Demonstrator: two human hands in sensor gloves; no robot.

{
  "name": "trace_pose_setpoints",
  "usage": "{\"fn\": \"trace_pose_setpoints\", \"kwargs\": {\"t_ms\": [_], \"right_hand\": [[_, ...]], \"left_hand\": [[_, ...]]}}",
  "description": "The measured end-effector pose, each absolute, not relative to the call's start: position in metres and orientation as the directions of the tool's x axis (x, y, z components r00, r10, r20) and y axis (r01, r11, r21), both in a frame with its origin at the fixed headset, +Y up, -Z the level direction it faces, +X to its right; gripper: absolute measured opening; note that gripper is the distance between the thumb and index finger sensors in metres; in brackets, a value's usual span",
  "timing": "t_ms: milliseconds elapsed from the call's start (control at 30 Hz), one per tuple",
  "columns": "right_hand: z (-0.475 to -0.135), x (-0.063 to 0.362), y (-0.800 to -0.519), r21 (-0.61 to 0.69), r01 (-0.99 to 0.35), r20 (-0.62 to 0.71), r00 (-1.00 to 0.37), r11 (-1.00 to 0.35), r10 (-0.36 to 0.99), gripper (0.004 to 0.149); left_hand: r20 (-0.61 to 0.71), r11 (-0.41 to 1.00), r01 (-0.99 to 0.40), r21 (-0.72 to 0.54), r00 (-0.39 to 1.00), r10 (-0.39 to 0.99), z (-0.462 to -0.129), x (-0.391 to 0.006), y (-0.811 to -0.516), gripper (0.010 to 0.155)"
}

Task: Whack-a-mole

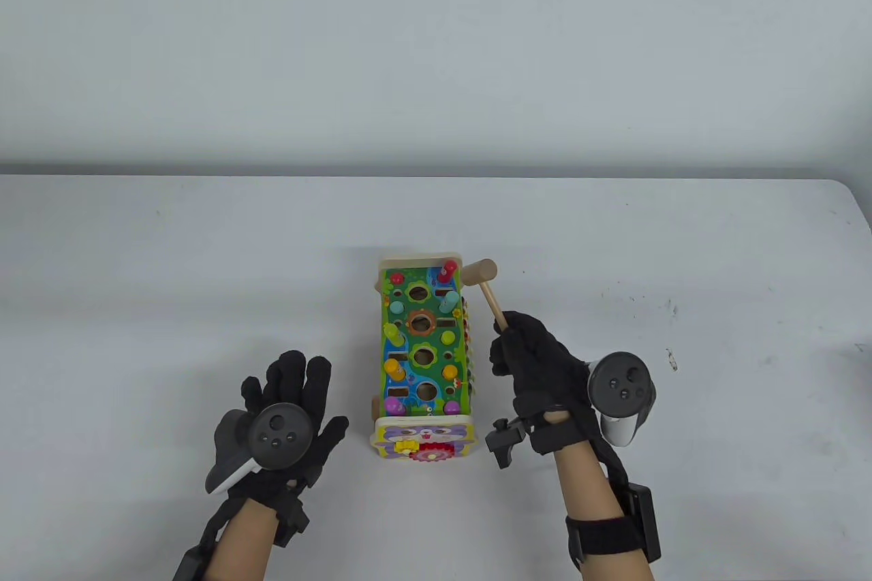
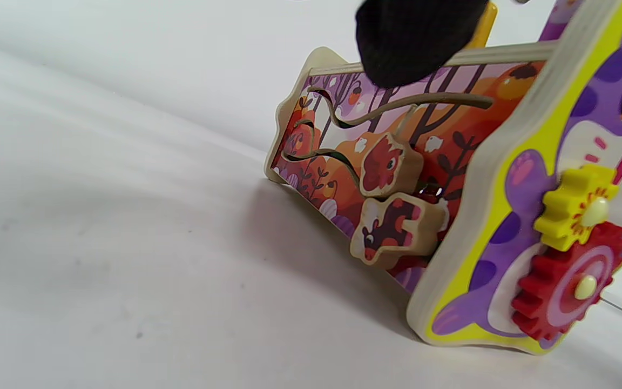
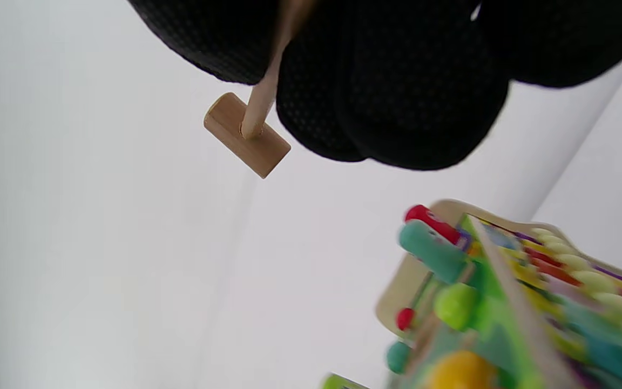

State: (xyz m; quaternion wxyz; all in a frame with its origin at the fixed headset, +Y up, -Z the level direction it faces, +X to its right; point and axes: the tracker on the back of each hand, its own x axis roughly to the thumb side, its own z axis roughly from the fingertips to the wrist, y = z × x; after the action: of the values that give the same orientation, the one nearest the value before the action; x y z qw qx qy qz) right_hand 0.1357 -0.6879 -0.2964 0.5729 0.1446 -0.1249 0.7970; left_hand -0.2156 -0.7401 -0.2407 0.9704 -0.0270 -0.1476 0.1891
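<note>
A colourful wooden whack-a-mole toy (image 1: 422, 353) stands at the table's middle, with coloured pegs along both long sides of its green top. The red (image 1: 449, 270) and teal (image 1: 447, 300) pegs at the far right stick up. My right hand (image 1: 528, 353) grips the handle of a small wooden hammer (image 1: 486, 287), whose head is raised just right of the toy's far end; it also shows in the right wrist view (image 3: 246, 135). My left hand (image 1: 286, 411) lies flat with fingers spread on the table, left of the toy. A fingertip (image 2: 413, 43) shows before the toy's side (image 2: 397, 178).
The toy's near end panel carries a yellow gear (image 2: 575, 208) and a red gear (image 2: 565, 292). The white table (image 1: 170, 281) ends at a far edge against a pale wall.
</note>
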Motion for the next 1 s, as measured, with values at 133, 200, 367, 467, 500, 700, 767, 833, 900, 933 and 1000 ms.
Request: {"fn": "trace_pose_setpoints", "kwargs": {"t_ms": [133,200,367,467,500,700,767,833,900,933,1000], "right_hand": [[-0.310,0.128,-0.706,0.080,-0.809,0.192,-0.560,-0.582,0.806,0.045],[-0.314,0.126,-0.706,0.104,-0.791,0.177,-0.581,-0.603,0.794,0.045],[-0.315,0.127,-0.686,-0.011,-0.905,0.262,-0.413,-0.425,0.872,0.045],[-0.317,0.128,-0.677,-0.030,-0.904,0.250,-0.420,-0.426,0.872,0.045],[-0.318,0.128,-0.676,-0.032,-0.905,0.243,-0.418,-0.424,0.875,0.045],[-0.330,0.123,-0.687,-0.021,-0.911,0.187,-0.409,-0.413,0.893,0.045],[-0.338,0.119,-0.697,-0.009,-0.884,0.148,-0.464,-0.468,0.874,0.045],[-0.342,0.118,-0.705,0.031,-0.853,0.097,-0.516,-0.521,0.851,0.045],[-0.345,0.119,-0.707,0.059,-0.818,0.082,-0.568,-0.572,0.819,0.045],[-0.344,0.120,-0.706,0.056,-0.813,0.098,-0.572,-0.579,0.814,0.045],[-0.341,0.123,-0.704,0.018,-0.838,0.127,-0.539,-0.545,0.833,0.045]], "left_hand": [[0.272,0.928,-0.358,-0.107,0.887,0.373,-0.241,-0.216,-0.739,0.084],[0.269,0.928,-0.356,-0.106,0.889,0.371,-0.241,-0.217,-0.739,0.084],[0.263,0.924,-0.368,-0.102,0.886,0.382,-0.241,-0.218,-0.739,0.084],[0.264,0.925,-0.367,-0.101,0.886,0.381,-0.241,-0.218,-0.739,0.084],[0.265,0.925,-0.366,-0.101,0.886,0.380,-0.241,-0.218,-0.739,0.084],[0.264,0.923,-0.370,-0.107,0.884,0.385,-0.241,-0.217,-0.740,0.084],[0.265,0.923,-0.369,-0.113,0.884,0.386,-0.241,-0.217,-0.740,0.084],[0.266,0.922,-0.370,-0.117,0.883,0.388,-0.241,-0.217,-0.740,0.084],[0.268,0.922,-0.369,-0.119,0.882,0.388,-0.241,-0.217,-0.740,0.083],[0.268,0.922,-0.369,-0.120,0.882,0.388,-0.241,-0.217,-0.740,0.083],[0.268,0.921,-0.371,-0.119,0.881,0.389,-0.241,-0.216,-0.740,0.083]]}}
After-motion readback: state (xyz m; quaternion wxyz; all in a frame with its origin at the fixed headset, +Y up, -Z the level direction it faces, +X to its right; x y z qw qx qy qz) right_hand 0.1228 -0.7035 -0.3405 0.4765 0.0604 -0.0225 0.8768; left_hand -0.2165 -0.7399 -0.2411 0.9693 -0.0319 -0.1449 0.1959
